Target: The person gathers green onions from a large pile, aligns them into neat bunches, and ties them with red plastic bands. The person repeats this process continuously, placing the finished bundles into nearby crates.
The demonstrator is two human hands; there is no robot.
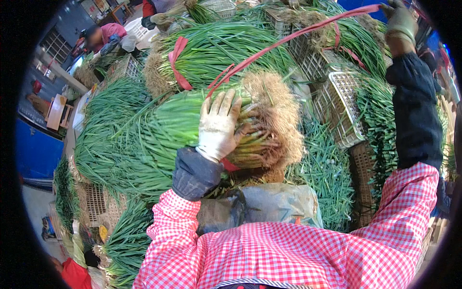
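Note:
My left hand (219, 126), in a whitish work glove, lies flat with spread fingers on a large bundle of leafy green stalks (169, 119), close to its root end (279, 123). A red strap (288, 38) runs from the bundle beside my left fingertips up to the upper right, pulled taut. Its far end is in my right hand (400, 25), gloved and raised high at arm's length. Part of the strap shows again below my left wrist. Behind the bundle lies another bundle (231, 50), tied with red strap.
Plastic crates (339, 108) stand to the right, with more greens (382, 137) beyond. Loose cut leaves (325, 184) lie at the near right. A plastic-covered thing (278, 202) is just before my body. Other people (108, 36) are at the upper left, top and lower left.

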